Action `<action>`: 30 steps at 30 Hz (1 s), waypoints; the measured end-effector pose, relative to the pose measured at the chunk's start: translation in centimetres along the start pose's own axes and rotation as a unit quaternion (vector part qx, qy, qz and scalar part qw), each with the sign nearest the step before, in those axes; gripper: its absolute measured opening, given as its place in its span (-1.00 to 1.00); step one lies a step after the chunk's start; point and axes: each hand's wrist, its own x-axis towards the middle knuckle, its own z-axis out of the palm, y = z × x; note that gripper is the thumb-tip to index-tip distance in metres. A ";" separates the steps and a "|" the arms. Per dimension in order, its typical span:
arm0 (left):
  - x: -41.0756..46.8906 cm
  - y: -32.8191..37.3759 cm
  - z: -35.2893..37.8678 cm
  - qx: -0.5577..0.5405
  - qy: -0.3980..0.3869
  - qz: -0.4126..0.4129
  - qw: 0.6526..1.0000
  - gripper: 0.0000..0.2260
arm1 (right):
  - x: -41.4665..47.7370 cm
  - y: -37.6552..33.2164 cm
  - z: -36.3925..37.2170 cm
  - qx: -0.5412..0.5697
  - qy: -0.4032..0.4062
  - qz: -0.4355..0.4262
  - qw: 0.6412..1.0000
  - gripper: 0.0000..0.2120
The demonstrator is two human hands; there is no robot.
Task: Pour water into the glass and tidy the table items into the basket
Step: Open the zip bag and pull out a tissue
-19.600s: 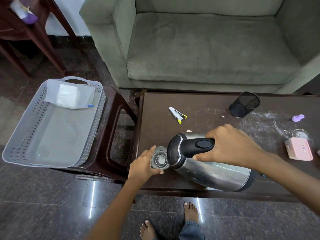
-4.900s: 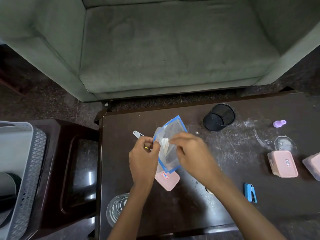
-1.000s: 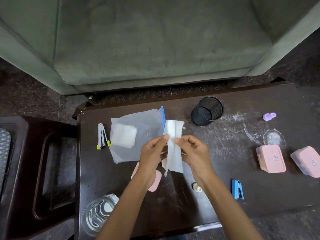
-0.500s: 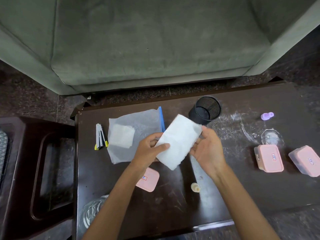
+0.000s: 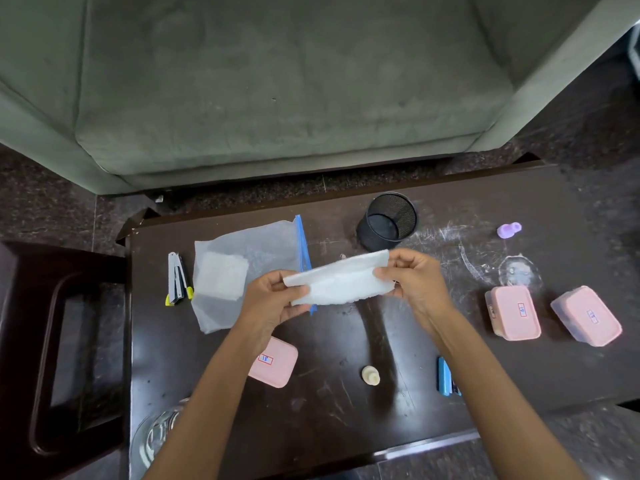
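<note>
The left hand [image 5: 273, 308] and right hand [image 5: 414, 284] each pinch one end of a soft, crinkled white tissue [image 5: 341, 284], stretched above the scratched dark table [image 5: 346, 427] beside a frosted zip bag [image 5: 256, 247]. The clear glass [image 5: 156, 434] stands at the near-left corner, partly hidden by the forearm.

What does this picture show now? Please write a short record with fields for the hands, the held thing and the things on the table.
left hand: pinches the left end of the white tissue
right hand: pinches its right end
white tissue: stretched between both hands, over the table
zip bag: flat on the table, folded white sheet inside
white stapler: left of the zip bag
blue stapler: beside the right forearm
pink boxes: three
glass: near left corner, partly hidden
</note>
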 end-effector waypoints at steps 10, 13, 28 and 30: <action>1.0 0.8 2.5 -0.014 0.008 0.014 1.000 -0.85 | 0.7 -2.8 -1.0 -0.049 0.120 -0.098 0.987 -0.60; 1.2 1.2 3.2 0.014 -0.004 0.055 0.998 -0.79 | 1.6 -6.1 -3.3 -0.053 0.209 -0.161 0.963 -0.65; 1.9 1.5 6.8 0.044 -0.001 0.065 0.997 -0.80 | 6.9 -4.9 -3.0 -0.342 0.190 -0.175 0.904 -0.69; 1.8 1.6 7.0 0.049 0.000 0.067 0.997 -0.81 | 6.9 -5.0 -3.2 -0.366 0.191 -0.167 0.896 -0.65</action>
